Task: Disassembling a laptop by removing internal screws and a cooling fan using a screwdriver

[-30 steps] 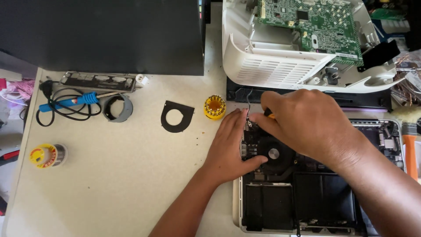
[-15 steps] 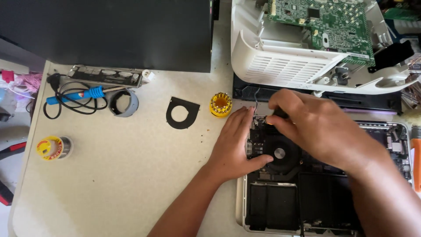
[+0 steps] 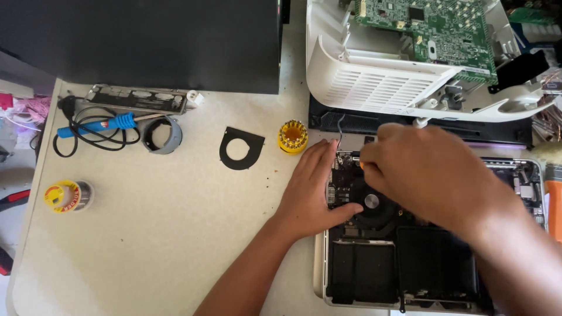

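Steadying an opened laptop (image 3: 410, 269) while working beside its fan (image 3: 371, 202).
Left hand (image 3: 316, 187) is pressing flat, fingers together, bracing the chassis; right hand (image 3: 427, 172) is pinching an orange-tipped tool (image 3: 362, 165) just above the fan.

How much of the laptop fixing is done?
Done: the laptop lies open with its bottom cover off, so the fan and black battery show. In hand: the left hand lies flat on its edge while the right hand works at the top corner near the fan; whatever it holds is mostly hidden. Left: fan and battery are both in place.
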